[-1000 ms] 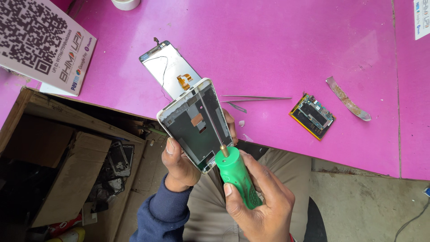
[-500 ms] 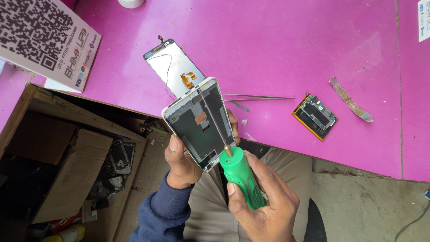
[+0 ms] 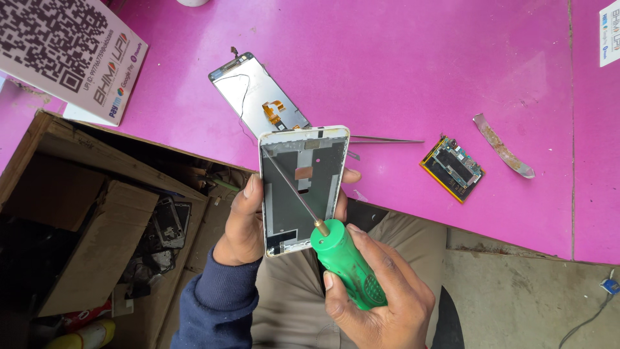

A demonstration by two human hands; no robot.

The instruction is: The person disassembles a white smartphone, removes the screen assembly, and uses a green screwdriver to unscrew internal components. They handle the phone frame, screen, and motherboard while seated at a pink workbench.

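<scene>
Resting upright in the left hand [image 3: 244, 223], a phone frame [image 3: 301, 189]: white-edged rectangular shell, opened side up, grey metal inner plate with one small copper-coloured square near its upper middle and dark cut-outs at the lower end; thumb along the left edge, fingertips showing past the right edge, grasp firm. Right hand [image 3: 381, 294] clenched around the green handle of a screwdriver [image 3: 345, 262] at 5 o'clock of the frame; its thin metal shaft slants toward 11 o'clock across the inner plate, the tip near the frame's upper left corner. Frame held above the near edge of a pink table [image 3: 413, 71], over the person's lap. On the table: a detached screen panel [image 3: 261, 100] with an orange flex strip, just behind the frame at 11 o'clock; tweezers [image 3: 386, 140] at 2 o'clock; a small circuit board [image 3: 453, 168] at 3 o'clock; a worn curved metal strip [image 3: 504, 147] beyond it; a printed code placard [image 3: 61, 55] at 10 o'clock. Below the table at 8 o'clock, an open cardboard box [image 3: 97, 232] holding scrap phone parts. Grey concrete floor [image 3: 516, 291] at 4 o'clock.
</scene>
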